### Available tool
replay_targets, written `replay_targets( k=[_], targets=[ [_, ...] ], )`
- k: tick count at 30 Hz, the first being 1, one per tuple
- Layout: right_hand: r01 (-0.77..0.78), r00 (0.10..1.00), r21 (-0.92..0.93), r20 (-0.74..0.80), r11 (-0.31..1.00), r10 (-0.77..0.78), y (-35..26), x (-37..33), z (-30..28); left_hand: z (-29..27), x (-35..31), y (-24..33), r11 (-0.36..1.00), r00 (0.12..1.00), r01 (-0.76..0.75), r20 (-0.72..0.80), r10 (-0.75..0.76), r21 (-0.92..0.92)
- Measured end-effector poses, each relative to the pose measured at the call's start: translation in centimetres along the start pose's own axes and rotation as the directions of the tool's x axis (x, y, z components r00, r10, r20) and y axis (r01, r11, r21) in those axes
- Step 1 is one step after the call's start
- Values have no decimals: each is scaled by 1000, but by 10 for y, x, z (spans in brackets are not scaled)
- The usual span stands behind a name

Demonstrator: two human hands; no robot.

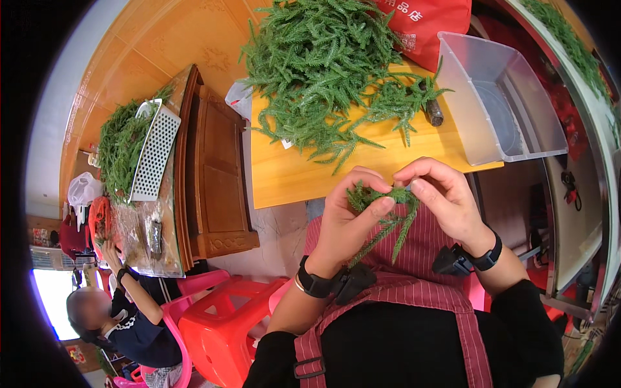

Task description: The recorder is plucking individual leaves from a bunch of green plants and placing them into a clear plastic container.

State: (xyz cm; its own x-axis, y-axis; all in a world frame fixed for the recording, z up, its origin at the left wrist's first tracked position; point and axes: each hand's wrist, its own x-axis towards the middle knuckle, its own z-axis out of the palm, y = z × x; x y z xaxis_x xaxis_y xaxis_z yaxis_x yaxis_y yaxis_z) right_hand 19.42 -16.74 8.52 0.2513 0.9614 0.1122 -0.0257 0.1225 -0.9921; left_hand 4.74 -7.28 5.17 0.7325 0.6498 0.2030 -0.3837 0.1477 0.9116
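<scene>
Above my lap, both hands are closed on a small bunch of green needle-leaved sprigs (406, 229), which look like artificial foliage. My left hand (346, 226) holds the bunch between thumb and fingers, with several fronds hanging down past the thumb. At the bunch's upper end, the thumb and forefinger of my right hand (449, 200) pinch; exactly what lies between those fingertips is too small to make out. Beyond my hands, a big heap of the same green sprigs (317, 64) covers the far part of the yellow wooden table (284, 184). A dark cylindrical piece (434, 113) lies beside the heap.
A translucent plastic bin (475, 110) stands at the table's right, before a red bag (427, 29). To the left are a red stool (220, 330) and a brown cabinet (220, 174). Another person (139, 323) works by a white perforated basket (155, 152) and more greenery.
</scene>
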Motion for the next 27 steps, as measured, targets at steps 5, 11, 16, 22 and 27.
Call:
replay_targets(
  k=[5, 11, 16, 22, 27],
  targets=[
    [-112, 993, 155, 57, 982, 105, -6, 9, -8, -4, 0, -3, 976, 994, 107, 44, -101, -187],
    [-166, 970, -19, 179, 986, 166, -15, 19, -17, -5, 0, -10, 896, 972, 235, 72, -224, -377],
    [6, 970, -206, 240, 979, 44, -14, 25, -20, -3, 3, -6, 875, 968, 250, 84, -237, -415],
    [46, 962, -246, 271, 968, 22, -22, 28, -20, -5, 1, -7, 912, 975, 223, 88, -206, -345],
    [-23, 915, -234, 387, 972, 115, -23, 32, -27, -6, 0, 1, 937, 969, 243, 96, -226, -252]
  ],
)
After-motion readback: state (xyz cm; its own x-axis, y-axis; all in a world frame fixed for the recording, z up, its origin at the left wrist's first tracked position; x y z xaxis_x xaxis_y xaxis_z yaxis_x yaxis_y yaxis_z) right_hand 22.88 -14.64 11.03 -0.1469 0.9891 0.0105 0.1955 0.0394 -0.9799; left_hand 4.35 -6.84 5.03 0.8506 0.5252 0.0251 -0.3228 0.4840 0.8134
